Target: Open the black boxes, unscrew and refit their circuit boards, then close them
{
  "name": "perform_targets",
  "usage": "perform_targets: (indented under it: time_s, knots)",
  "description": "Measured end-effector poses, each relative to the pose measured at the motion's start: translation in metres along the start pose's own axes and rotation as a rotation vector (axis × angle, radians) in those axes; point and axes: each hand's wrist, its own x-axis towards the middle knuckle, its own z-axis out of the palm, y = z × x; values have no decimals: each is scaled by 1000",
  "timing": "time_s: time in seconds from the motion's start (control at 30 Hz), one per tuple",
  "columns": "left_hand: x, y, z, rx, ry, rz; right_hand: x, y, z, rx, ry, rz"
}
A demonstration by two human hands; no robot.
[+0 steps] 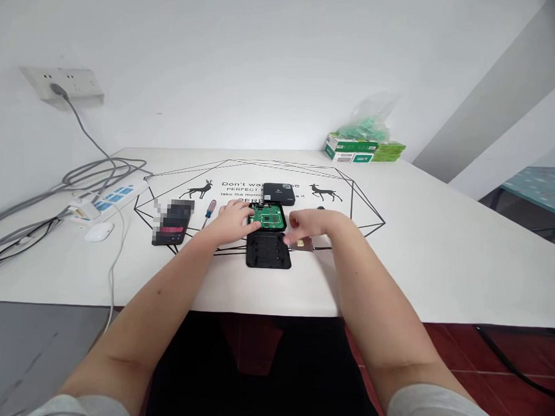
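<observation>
A small black device shell with a green circuit board [268,217] inside lies open at the table's middle. My left hand [233,222] rests against its left side, fingers curled on the edge of the board. Its loose black cover [268,251] lies just in front, inner side up. My right hand [307,227] hovers to the right of the shell, fingers bent downward over a thin flat metal-looking piece [305,245] on the table; whether it grips it is unclear. A second closed black box [279,194] sits behind.
A screwdriver with a red and blue handle [209,210] lies left of my left hand. A dark phone [172,225] is farther left. A power strip [112,197], cables and a white earbud case [98,231] occupy the left side. Green boxes [364,148] stand at the back.
</observation>
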Motion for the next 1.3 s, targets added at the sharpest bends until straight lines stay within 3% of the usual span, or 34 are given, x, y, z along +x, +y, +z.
perform_targets:
  time_s: [0.13,0.23,0.33,0.5,0.77,0.9,1.0,1.1,1.3]
  knots:
    - [-15,3,-19,-114,-152,108,-7,10,-5,-20,-188,-19]
    - [-20,10,-25,-85,-286,116,-8,6,-4,-39,-213,5]
    - [-22,15,-24,-70,-327,114,-10,2,-4,-42,-180,28]
    - [-21,16,-21,-70,-344,133,-13,5,-4,42,-127,85]
    - [-21,15,-22,-78,-344,151,-20,5,-7,-80,29,-27]
    - [-21,14,-25,-88,-348,146,-37,0,-17,66,126,-142]
    - [-19,12,-25,-94,-337,161,-38,-12,-14,187,98,-330]
    - [-18,11,-23,-136,-295,163,-29,-30,1,116,25,-457]
    - [-18,9,-19,-168,-313,124,-21,-53,22,1,40,-488]
